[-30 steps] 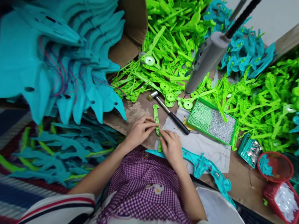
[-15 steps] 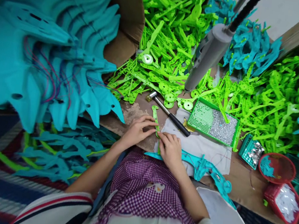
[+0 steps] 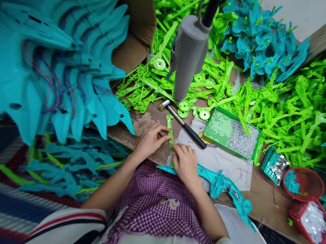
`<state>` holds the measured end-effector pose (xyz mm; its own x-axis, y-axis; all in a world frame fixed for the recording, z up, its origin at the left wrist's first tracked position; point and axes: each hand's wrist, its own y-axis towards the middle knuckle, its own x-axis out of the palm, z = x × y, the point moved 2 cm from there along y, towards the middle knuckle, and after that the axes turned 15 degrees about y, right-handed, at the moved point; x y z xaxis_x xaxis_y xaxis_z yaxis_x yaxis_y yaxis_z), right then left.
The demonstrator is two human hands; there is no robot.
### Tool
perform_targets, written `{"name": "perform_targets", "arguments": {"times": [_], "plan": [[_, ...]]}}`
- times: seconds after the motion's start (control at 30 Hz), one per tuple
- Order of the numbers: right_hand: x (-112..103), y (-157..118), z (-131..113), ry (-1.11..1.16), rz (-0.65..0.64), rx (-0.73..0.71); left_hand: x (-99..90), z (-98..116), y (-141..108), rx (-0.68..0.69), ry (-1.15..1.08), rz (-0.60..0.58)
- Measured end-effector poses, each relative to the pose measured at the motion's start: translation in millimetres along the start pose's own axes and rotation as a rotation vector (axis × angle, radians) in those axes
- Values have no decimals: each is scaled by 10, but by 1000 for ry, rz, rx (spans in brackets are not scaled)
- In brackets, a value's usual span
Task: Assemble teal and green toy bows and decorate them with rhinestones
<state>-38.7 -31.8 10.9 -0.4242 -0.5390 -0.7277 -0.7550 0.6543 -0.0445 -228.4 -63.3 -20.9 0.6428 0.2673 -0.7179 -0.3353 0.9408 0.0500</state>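
Note:
A slim bright green plastic arm (image 3: pixel 169 123) lies on the bench in front of me, with its far end uncovered. My left hand (image 3: pixel 150 142) pinches its left side between thumb and curved fingers. Closed over the near end is my right hand (image 3: pixel 185 161), its fingertips together on the part; what lies under them is hidden. A long turquoise plastic piece (image 3: pixel 218 183) with thin wires passes beneath my right hand and wrist. Just beyond the hands rests a hammer (image 3: pixel 186 128) with a black handle.
A grey hanging screwdriver (image 3: pixel 188 57) dangles over the bench. The green tray (image 3: pixel 221 128) holds small metal pieces. Heaps of green parts (image 3: pixel 169 74) stand behind; turquoise shells (image 3: pixel 97 68) fill a carton at left. Red containers (image 3: pixel 302 184) sit at right.
The hanging screwdriver has swung left and hangs more upright. My left fingers have shifted slightly on the green arm, thumb and forefinger closer together. My right hand stays almost still.

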Motion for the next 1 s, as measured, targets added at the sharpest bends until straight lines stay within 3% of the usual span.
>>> {"name": "perform_targets", "arguments": {"times": [0.13,0.3,0.53,0.77,1.0], "plan": [[-10,7,16,14,-5,-20,-41,-32,38,25,-53,-56],[11,33,52,-4,-15,-42,-50,39,161,-29,67,-46],[14,75,78,-28,-29,-56,-53,33,402,-69,-41,-207],[-21,37,129,196,38,-18,-47,1,197,14,39,-78],[-43,5,162,303,54,-44,-33,-1,183,19,36,-63]]}}
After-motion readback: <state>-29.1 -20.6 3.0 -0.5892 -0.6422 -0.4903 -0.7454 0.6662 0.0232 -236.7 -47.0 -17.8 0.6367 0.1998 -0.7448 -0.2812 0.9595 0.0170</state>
